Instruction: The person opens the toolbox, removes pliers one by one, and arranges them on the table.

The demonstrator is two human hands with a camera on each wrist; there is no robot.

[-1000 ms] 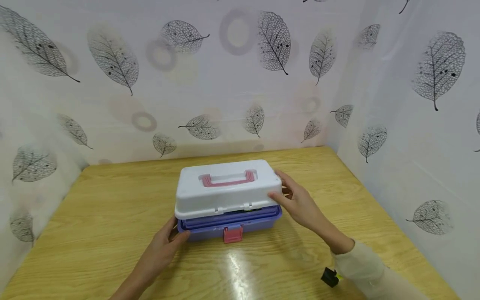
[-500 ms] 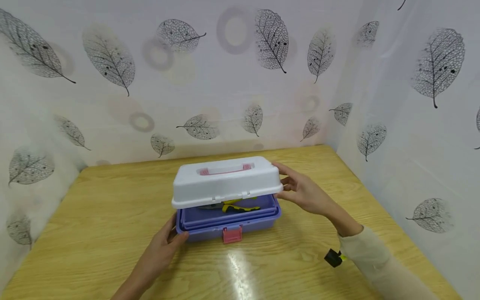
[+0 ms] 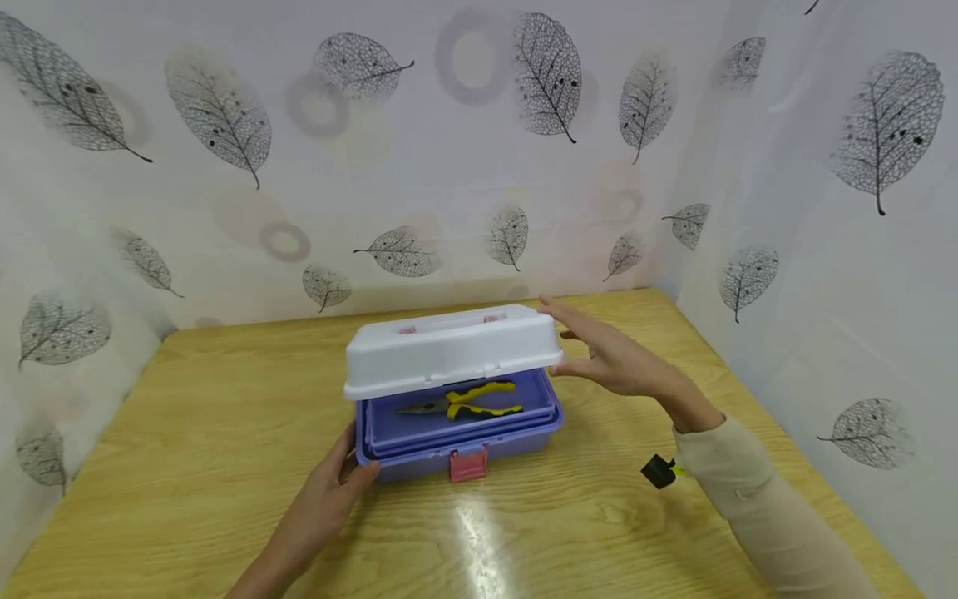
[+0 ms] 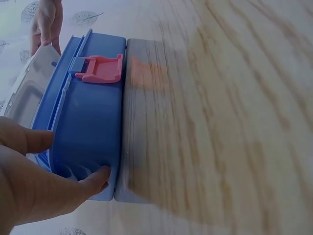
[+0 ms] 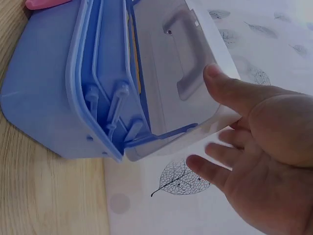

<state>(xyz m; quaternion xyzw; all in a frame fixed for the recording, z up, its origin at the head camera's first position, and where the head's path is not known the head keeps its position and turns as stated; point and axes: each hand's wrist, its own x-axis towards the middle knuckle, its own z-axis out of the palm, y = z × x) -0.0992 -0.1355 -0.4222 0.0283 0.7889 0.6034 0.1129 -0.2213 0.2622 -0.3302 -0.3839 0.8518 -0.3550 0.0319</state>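
A toolbox with a purple base (image 3: 419, 467) and a white lid (image 3: 449, 353) stands on the table, its lid tilted partway up. Long-nose pliers (image 3: 486, 411) with yellow and black handles lie in the purple upper tray (image 3: 397, 430). At the base's left front corner, my left hand (image 3: 318, 503) grips the wall between thumb and fingers. My right hand (image 3: 614, 358) holds the lid's right end. Its thumb (image 5: 220, 83) lies at the lid's rim in the right wrist view, the lower fingers spread loosely. A pink latch (image 3: 468, 466) hangs down in front.
A small black object (image 3: 659, 472) with a yellow-green bit lies by the right sleeve (image 3: 729, 466). Behind the wooden table (image 3: 224, 416) hangs a leaf-patterned curtain (image 3: 441, 183), which also stands along both sides. Hinge arms (image 5: 116, 105) show at the toolbox's right end.
The right hand has raised the lid's front edge up and back, bringing the tray and pliers into view. The left hand has stayed at the base's corner.
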